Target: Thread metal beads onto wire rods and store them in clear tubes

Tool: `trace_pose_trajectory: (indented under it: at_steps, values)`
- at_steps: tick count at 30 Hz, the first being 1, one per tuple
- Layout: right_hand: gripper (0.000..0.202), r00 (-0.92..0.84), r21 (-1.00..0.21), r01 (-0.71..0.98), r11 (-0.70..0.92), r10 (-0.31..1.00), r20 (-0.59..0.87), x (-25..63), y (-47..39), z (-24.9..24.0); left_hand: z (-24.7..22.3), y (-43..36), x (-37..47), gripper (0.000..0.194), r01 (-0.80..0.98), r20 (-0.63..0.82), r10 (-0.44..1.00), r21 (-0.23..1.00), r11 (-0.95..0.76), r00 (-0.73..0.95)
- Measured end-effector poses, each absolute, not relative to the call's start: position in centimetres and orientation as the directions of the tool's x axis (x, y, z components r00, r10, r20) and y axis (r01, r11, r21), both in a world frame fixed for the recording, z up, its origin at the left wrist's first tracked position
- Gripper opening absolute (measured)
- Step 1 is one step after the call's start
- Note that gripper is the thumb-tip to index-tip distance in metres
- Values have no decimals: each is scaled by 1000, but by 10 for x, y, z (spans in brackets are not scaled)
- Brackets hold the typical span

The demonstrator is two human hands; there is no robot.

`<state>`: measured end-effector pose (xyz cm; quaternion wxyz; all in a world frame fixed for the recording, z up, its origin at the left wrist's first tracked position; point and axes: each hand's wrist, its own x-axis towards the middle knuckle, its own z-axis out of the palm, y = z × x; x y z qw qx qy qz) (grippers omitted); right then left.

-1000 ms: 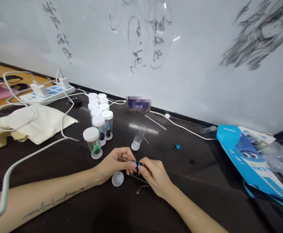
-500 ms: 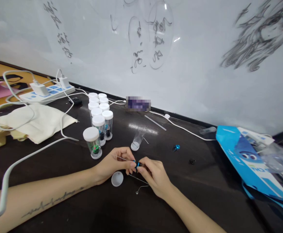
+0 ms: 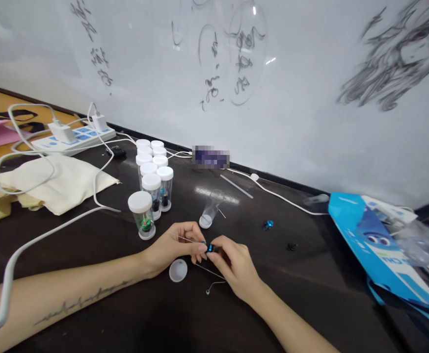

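A small blue-and-black part [image 3: 210,248] sits between the fingertips of my two hands. My left hand [image 3: 185,244] pinches its left side, and a thin metal rod [image 3: 182,238] crosses these fingers. My right hand [image 3: 234,262] pinches the part from the right with thumb and forefinger. Below the hands, a thin bent wire [image 3: 210,286] with a small round end lies on the table, partly hidden by my right hand. A white cap [image 3: 178,270] lies hollow side up beside my left wrist. Just beyond the hands, a clear tube [image 3: 210,211] with a white end lies on its side.
Several white-capped clear jars [image 3: 142,215] stand at left. A blue piece [image 3: 268,224] and a black piece [image 3: 291,246] lie to the right. A blue bag [image 3: 350,215] is at far right. A white cable [image 3: 52,235] crosses near my left arm, by a cream cloth pouch [image 3: 60,181].
The small blue-and-black part has turned slightly between my fingertips, showing more of its blue side. Both hands keep nearly the same place; the whole view has shifted a little.
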<state>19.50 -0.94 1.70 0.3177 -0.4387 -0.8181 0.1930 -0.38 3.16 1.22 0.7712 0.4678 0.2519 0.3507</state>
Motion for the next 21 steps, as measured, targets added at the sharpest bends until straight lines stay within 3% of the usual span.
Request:
trace_pose_trajectory:
  at_steps: [6, 11, 15, 21]
  values:
    - [17, -403, -602, 602, 525, 851, 338, 195, -10, 16, 13, 32, -4, 24, -324, -52, 783, 892, 315, 620]
    - [29, -446, -553, 616, 561, 827, 343, 195, -8, 16, 12, 31, -4, 25, -279, -78, 768, 905, 322, 635]
    - [17, -411, -596, 601, 533, 845, 341, 194, -9, 17, 13, 32, -4, 23, -313, -57, 777, 895, 318, 627]
    - [20, -441, -573, 597, 561, 827, 349, 195, -10, 17, 13, 31, -4, 24, -292, -79, 767, 896, 335, 637]
